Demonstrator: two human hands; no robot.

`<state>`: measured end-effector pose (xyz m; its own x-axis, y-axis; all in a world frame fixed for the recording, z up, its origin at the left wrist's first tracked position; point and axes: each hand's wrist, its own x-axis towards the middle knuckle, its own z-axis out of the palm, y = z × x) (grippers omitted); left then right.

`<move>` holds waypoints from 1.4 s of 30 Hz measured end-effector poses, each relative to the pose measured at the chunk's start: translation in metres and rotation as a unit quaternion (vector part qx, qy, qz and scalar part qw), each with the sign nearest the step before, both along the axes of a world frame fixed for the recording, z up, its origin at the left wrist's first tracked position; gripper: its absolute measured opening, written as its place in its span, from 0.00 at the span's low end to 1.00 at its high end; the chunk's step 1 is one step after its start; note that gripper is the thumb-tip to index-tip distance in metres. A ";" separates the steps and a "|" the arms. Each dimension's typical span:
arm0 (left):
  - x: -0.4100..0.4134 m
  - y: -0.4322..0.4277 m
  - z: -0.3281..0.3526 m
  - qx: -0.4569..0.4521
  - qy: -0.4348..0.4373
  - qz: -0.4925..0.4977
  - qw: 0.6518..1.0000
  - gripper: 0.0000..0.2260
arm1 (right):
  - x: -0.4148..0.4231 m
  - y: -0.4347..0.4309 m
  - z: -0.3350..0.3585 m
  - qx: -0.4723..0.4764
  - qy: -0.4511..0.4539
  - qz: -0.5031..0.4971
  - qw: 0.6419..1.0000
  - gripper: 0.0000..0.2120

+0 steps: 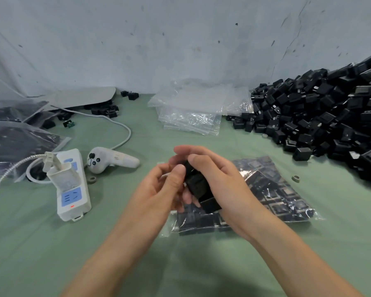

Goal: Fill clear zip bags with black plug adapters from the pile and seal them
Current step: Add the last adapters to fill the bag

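The right hand [219,181] has its grip curled round several black plug adapters [196,185] just above the part-filled zip bag [276,194] on the tabletop [51,243]. The left hand [159,189] pinches them too. Held so loosely stacked, an adapter could slip and miss the bag's mouth.

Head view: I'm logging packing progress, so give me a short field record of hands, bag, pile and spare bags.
left hand: holds black adapters together with the right
right hand: grips the same adapters
filled bag: lies flat under the hands; seal not visible
pile: far right
empty bags: stacked behind, beside the pile
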<state>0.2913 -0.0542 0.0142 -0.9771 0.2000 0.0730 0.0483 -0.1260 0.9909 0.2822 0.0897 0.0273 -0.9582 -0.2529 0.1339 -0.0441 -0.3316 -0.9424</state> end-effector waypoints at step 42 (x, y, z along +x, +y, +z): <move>-0.004 -0.024 -0.029 -0.140 -0.047 0.033 0.988 0.05 | -0.013 0.088 -0.006 0.643 0.169 -0.100 0.740 0.08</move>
